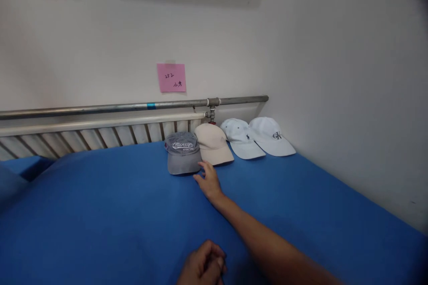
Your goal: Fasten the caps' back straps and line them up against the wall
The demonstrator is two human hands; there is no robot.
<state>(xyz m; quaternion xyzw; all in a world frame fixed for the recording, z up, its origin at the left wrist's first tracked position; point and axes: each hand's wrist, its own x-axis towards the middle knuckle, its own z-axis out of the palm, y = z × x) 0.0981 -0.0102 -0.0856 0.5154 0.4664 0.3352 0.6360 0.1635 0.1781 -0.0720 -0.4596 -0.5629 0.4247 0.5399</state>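
Four caps sit in one row along the far edge of the blue mattress (100, 213), brims pointing toward the near edge. The right hand (209, 182), fingers loosely spread, touches the brims of the grey cap (182, 153) and beige cap (214, 142). The left hand (202, 267) rests curled at the near edge.

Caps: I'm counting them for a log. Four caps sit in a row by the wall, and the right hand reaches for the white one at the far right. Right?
Not quite. The head view shows four caps, but the right hand reaches between the grey cap and the beige cap, not the white one at the far right.
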